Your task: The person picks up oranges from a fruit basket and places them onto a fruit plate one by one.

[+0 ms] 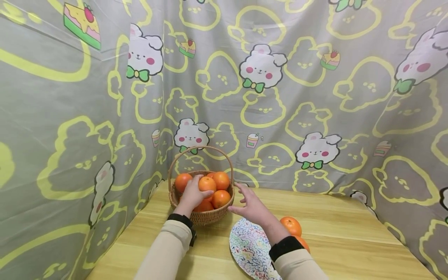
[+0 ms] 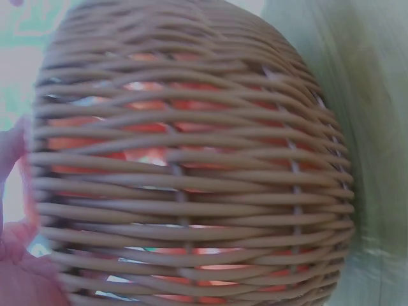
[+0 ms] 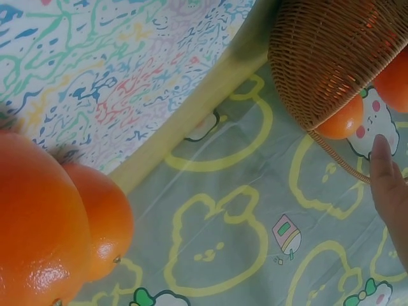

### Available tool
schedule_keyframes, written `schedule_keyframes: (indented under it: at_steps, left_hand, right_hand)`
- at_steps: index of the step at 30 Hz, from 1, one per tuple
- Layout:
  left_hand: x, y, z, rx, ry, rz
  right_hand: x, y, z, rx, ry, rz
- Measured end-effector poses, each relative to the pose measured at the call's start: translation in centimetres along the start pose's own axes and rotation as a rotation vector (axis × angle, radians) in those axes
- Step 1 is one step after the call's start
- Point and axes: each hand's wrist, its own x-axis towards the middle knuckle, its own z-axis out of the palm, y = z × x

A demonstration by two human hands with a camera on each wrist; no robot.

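Observation:
A wicker basket (image 1: 210, 217) with a tall arched handle holds several oranges (image 1: 221, 199). My left hand (image 1: 191, 195) reaches over its near left rim, thumb and fingers around an orange (image 1: 207, 184) on top of the pile. In the left wrist view, the woven basket side (image 2: 191, 172) hides most of the fruit, and part of the hand (image 2: 25, 274) shows at the edge. Just right of the basket, my right hand (image 1: 253, 208) hovers with fingers spread, holding nothing. Below it lies a round plate (image 1: 246, 245) with coloured squiggles, partly hidden by my right forearm.
Two more oranges, one at the back (image 1: 290, 225) and one nearer (image 1: 303, 243), sit at the plate's right side, partly behind my right sleeve. The wooden table (image 1: 336, 233) meets a grey cartoon-print curtain (image 1: 217, 109) at the back and left.

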Motion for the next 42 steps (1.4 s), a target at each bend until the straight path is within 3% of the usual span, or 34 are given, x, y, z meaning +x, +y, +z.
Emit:
schedule_keyframes:
  at_steps: [7,12,25,33,42]
  left_hand:
    - [-1.7,1.6,-0.6,-0.103,-0.054,-0.016]
    - [-3.0,2.8,-0.7,-0.194,-0.122,0.019]
    - [-5.0,5.1,0.6,-0.215,-0.183,0.139]
    - [-5.6,5.3,1.7,-0.186,-0.182,0.231]
    - [-6.0,6.1,2.4,-0.209,-0.230,0.219]
  right_hand:
    - [0.0,-0.2,0.0,0.004,0.011,-0.001]
    - [-0.2,-0.2,0.1,0.003,0.015,0.007]
    - [-0.3,0.0,0.5,0.009,0.011,-0.059]
    - [-0.7,0.1,0.6,0.009,0.020,-0.062]
    - [-1.0,0.6,0.5,-0.057,0.077,-0.072]
